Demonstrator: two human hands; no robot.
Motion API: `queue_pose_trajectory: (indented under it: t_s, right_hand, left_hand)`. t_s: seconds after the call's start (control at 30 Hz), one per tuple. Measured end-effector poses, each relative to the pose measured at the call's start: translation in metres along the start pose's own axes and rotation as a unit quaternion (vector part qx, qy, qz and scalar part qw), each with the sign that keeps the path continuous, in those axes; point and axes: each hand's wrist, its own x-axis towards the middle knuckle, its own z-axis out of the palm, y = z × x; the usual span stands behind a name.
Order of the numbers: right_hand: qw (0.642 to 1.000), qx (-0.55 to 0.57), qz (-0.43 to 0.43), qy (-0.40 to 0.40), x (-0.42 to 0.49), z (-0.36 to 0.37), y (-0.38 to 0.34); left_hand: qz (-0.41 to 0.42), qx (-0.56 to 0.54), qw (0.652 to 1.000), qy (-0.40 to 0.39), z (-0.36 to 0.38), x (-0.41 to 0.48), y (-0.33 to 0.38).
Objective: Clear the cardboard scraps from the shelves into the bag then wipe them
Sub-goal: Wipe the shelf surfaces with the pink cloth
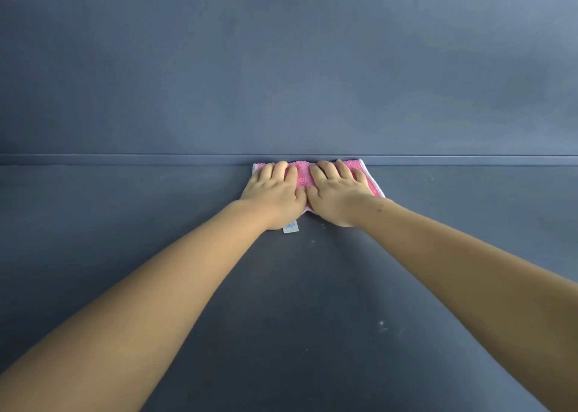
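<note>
Left hand (275, 189) and right hand (336, 192) press a pink cloth (301, 173) flat at the far edge of the shelf (453, 239), each grip spread. Clearing looks done and wiping seems underway; pale specks (381, 325) lie nearer.

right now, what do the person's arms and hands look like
The left arm and right arm are bare, no sleeves showing. The left hand and right hand carry no gloves, rings or watch. Small dark specks dot the right arm.
</note>
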Motion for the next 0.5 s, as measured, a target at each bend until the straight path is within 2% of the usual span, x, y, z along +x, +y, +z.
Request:
queue_pose_trajectory:
  t_s: [0.5]
  right_hand:
    - [1.000, -0.018, -0.019, -0.002, -0.010, -0.002, 0.001]
  left_hand:
    - [-0.081, -0.057, 0.994, -0.036, -0.004, -0.021, 0.013]
